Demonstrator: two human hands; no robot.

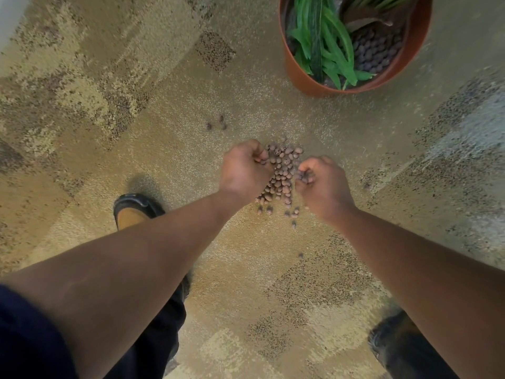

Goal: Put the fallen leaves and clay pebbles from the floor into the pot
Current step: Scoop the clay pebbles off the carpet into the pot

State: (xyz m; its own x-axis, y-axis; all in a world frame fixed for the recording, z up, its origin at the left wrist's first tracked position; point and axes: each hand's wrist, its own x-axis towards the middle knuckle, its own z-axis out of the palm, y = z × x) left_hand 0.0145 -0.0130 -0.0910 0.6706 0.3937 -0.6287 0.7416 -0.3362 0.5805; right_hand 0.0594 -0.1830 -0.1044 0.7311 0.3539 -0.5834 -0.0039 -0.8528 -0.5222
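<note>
Carpet point(136, 91) | pebble pile point(281, 176) runs near-to-far | left hand point(243, 170), right hand point(325, 184) fingers curled around pebbles

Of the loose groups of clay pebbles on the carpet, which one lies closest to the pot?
The trio of pebbles up and left of the hands. It sits apart from the main pile between the hands, and nearer the pot than the lone pebble lower down.

Both hands' curled fingers point(261, 155) scooping clay pebbles point(281, 176), carpet point(136, 105)
</note>
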